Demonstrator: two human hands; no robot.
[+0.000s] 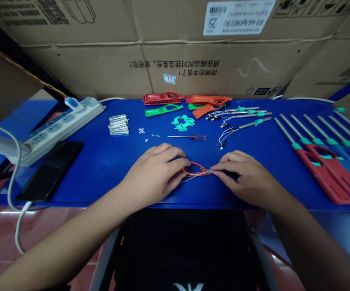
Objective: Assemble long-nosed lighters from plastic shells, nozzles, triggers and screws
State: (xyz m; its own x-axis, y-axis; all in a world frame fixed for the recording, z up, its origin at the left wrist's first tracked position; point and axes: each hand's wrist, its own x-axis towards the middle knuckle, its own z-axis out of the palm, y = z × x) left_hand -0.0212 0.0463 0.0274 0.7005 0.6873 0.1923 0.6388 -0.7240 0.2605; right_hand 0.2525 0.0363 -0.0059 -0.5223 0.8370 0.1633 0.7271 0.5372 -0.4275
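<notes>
An orange plastic lighter shell (pixel 197 166) lies between my hands near the table's front edge, with thin white wires across it. My left hand (pixel 159 171) has its fingers curled round the shell's left end. My right hand (pixel 243 173) pinches a grey metal rod (pixel 210 171) at the shell's right end, between thumb and index finger. Just beyond my hands lies a screwdriver (pixel 198 137) with a purple handle. Several green trigger pieces (pixel 183 122) are heaped behind it. Metal tubes with white wires (pixel 249 115) rest at the right of that heap.
Red, orange and green shells (pixel 164 99) lie along the cardboard box (pixel 102 72). Small clear cylinders (pixel 119 125) sit at back left. A power strip (pixel 61 127) and black phone (pixel 50 171) occupy the left. Several assembled lighters (pixel 323 165) lie at right.
</notes>
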